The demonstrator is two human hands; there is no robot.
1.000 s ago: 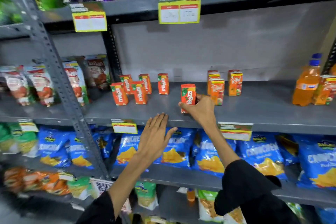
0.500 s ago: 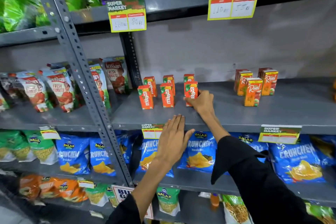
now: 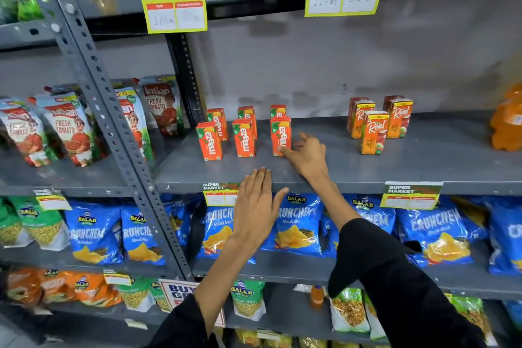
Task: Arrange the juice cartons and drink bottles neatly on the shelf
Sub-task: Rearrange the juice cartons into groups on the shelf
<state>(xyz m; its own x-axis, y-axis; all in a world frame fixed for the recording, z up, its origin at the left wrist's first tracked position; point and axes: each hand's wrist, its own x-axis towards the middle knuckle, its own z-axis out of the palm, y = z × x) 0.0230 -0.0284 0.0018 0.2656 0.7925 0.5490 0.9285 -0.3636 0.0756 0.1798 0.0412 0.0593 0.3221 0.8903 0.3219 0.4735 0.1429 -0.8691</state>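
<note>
beside right hand [image 3: 306,159], maaza carton [image 3: 281,135] upright

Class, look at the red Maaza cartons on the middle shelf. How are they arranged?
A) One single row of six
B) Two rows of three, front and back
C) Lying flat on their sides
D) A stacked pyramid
B: three upright Maaza cartons stand in front, three more behind them.

Tomato pouches [image 3: 67,130] left; blue snack bags [image 3: 299,223] below; price tags [image 3: 175,5] above.

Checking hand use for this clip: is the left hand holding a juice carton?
No, the left hand is open and flat at the shelf edge, holding nothing.
</note>
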